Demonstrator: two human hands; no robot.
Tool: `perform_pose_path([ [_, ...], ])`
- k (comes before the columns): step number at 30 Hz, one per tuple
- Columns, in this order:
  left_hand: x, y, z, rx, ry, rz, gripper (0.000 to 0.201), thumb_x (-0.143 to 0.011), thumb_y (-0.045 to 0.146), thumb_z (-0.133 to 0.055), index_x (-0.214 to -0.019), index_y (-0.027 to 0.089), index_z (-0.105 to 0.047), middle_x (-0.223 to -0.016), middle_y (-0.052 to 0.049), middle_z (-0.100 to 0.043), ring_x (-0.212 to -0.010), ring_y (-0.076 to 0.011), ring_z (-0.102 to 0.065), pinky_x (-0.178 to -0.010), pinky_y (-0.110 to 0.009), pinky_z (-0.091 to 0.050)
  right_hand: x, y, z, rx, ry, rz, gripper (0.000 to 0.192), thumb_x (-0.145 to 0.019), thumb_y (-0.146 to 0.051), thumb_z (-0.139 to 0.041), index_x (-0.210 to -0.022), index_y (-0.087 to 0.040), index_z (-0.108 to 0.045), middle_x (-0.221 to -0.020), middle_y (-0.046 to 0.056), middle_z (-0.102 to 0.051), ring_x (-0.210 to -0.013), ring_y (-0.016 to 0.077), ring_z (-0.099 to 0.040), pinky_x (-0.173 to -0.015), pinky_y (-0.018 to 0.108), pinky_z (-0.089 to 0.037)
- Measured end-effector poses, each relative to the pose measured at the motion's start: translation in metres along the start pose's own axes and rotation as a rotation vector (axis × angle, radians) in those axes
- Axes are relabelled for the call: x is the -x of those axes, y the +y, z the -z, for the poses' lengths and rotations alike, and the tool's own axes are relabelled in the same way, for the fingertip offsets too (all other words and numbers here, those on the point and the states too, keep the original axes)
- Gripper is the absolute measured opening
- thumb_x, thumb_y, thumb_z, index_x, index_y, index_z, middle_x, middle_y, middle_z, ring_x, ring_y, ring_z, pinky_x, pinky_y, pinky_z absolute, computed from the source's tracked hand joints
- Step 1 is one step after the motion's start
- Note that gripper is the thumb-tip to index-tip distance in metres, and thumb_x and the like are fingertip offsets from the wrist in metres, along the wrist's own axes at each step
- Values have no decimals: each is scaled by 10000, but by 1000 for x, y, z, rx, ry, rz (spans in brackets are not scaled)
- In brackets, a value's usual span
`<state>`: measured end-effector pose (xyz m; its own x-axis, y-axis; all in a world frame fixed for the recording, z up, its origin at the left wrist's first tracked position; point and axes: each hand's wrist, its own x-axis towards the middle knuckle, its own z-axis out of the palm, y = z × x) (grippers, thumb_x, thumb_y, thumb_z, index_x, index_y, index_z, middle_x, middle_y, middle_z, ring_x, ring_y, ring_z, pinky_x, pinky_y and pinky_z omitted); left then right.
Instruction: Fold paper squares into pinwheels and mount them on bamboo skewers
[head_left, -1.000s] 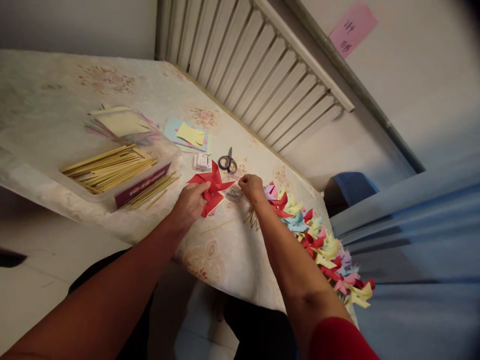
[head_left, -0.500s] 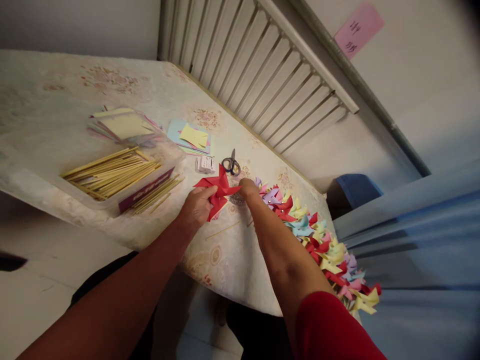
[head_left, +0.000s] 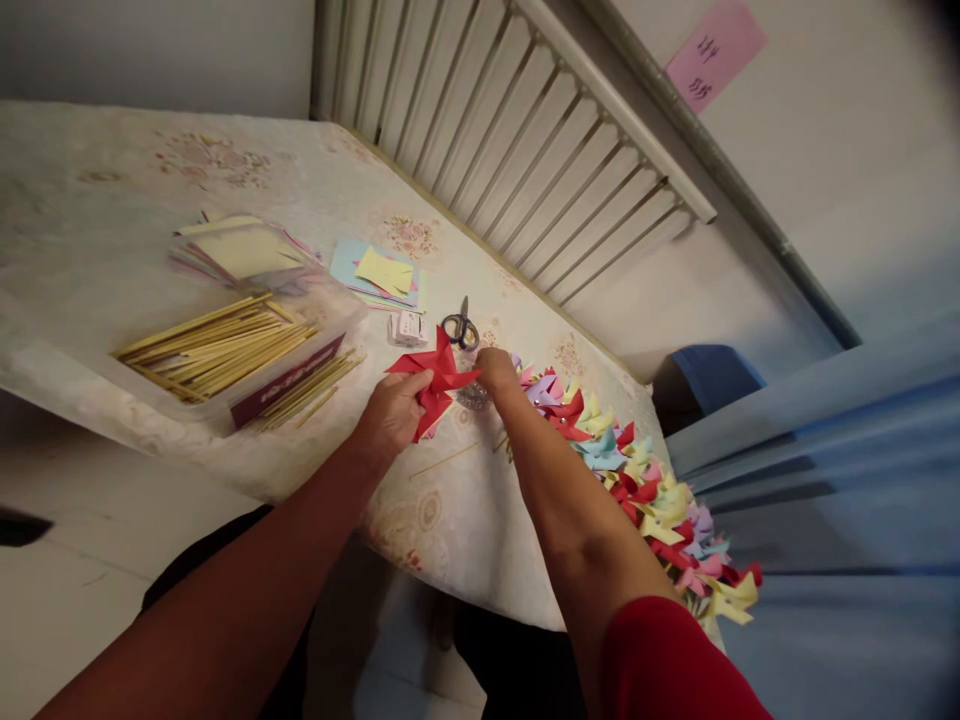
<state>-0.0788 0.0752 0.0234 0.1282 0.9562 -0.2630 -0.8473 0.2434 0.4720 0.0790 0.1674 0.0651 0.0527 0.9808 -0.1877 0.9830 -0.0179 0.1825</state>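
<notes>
My left hand [head_left: 391, 412] pinches a red paper pinwheel [head_left: 444, 372] at its middle, thumb on top, with its blades folded in. Just to the right, my right hand [head_left: 496, 370] reaches down at a small clear dish [head_left: 472, 398], its fingers bent and mostly hidden; whether anything is in them does not show. Beyond the hands lie dark-handled scissors [head_left: 460, 330] and a small white box [head_left: 407, 328]. One thin stick [head_left: 442, 460] rests on the tablecloth below the pinwheel.
A clear plastic box of wooden sticks [head_left: 217, 350] stands at the left, more sticks [head_left: 311, 395] beside it. Paper sheets [head_left: 244, 245] and a smaller paper stack [head_left: 382, 272] lie behind. Many finished pinwheels [head_left: 637, 490] line the right side. A railing [head_left: 517, 150] borders the table's far edge.
The view has shifted very slightly. My left hand still holds the red pinwheel, and my right hand stays at the clear dish with only a small movement.
</notes>
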Motion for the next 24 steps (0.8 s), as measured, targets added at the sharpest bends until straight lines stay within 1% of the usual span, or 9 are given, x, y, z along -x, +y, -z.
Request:
perform_pose_path([
  [4,1,-2,-2,14,10,-28,136,-682,128,-747,-648,182,-627,-682,10,-688,-648,-126,-628,-658,-237,-516,28,3,9,-62,126,-18,335,-925,-125,-464,-1131,-100,-727,-1090,161,-756,-992,196,-685,-774,243,-432],
  [6,2,-2,-3,9,-3,-35,148,-674,125,-759,-649,183,-626,-687,10,-691,-656,-129,-639,-679,-244,-525,55,7,4,-190,264,-19,306,-921,-146,-452,-997,-119,-747,-945,111,-761,-864,175,-662,-722,247,-408],
  [8,4,-3,-5,1,-24,-35,153,-658,130,-779,-655,171,-631,-690,4,-696,-645,-125,-642,-688,-247,-531,91,15,-10,-305,299,28,284,-914,-171,-461,-846,-139,-734,-801,54,-728,-745,150,-612,-664,240,-378],
  [10,6,-5,-7,-9,-40,-35,153,-638,141,-795,-668,153,-646,-690,-5,-705,-625,-118,-638,-677,-244,-529,130,23,-29,-402,257,98,266,-904,-177,-480,-758,-154,-701,-700,8,-674,-672,130,-571,-625,228,-350],
  [12,8,-7,-8,-28,-59,-37,152,-624,151,-802,-693,139,-667,-674,-9,-703,-619,-120,-640,-661,-240,-525,168,31,-50,-419,179,147,252,-885,-165,-509,-693,-166,-673,-643,-12,-635,-628,120,-541,-615,222,-339],
  [16,10,-14,-8,-114,-89,-11,154,-626,185,-811,-667,141,-669,-562,0,-641,-530,-116,-594,-540,-218,-463,222,41,-80,-221,61,76,216,-884,-135,-530,-765,-175,-706,-776,39,-707,-700,144,-597,-660,239,-369],
  [18,11,-17,-9,-173,-100,24,188,-643,205,-809,-597,156,-633,-485,13,-584,-427,-92,-498,-447,-211,-376,234,41,-88,-106,11,31,209,-898,-155,-533,-847,-185,-733,-874,71,-741,-747,169,-640,-671,256,-384],
  [20,13,-20,-12,-215,-109,35,241,-654,197,-802,-534,169,-595,-423,27,-527,-377,-79,-430,-412,-215,-325,239,40,-93,-31,-28,11,229,-915,-168,-519,-905,-198,-746,-938,87,-754,-775,189,-669,-668,271,-395],
  [24,17,-24,-18,-243,-116,27,256,-649,140,-786,-490,173,-588,-377,34,-482,-396,-97,-465,-442,-225,-361,237,38,-96,8,-44,2,240,-937,-172,-504,-964,-204,-740,-984,94,-751,-809,203,-688,-667,281,-409],
])
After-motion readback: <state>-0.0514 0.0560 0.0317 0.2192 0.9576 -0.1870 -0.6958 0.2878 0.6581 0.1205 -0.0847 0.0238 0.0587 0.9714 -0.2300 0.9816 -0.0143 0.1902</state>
